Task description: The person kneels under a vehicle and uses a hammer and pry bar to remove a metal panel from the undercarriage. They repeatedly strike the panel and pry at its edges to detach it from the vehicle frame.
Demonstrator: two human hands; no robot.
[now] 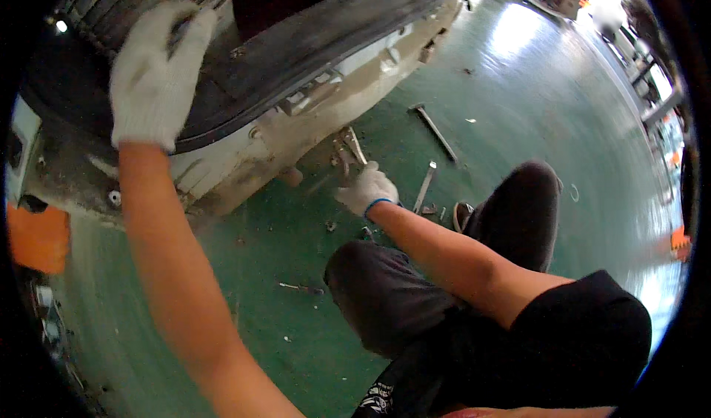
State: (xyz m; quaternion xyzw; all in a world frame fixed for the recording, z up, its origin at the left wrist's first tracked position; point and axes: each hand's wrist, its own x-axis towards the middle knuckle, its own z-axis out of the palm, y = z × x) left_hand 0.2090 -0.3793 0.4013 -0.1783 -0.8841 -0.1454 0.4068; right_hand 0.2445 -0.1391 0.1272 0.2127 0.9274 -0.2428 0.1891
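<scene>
My left hand (158,70), in a white knit glove, is raised and rests on the black rubber edge (296,55) of a large white machine housing (244,151). Whether its fingers grip the edge is unclear. My right hand (365,189), also gloved, reaches down to the floor beside the housing's lower rim and is closed around a metal tool (348,150) with shiny jaws. My knees in dark trousers (518,210) are bent below it.
On the green floor (533,107) lie a long metal bar (435,132), a flat wrench (425,184) and small loose bits (300,288). An orange part (37,236) sits at the left. Benches and clutter stand at the far right.
</scene>
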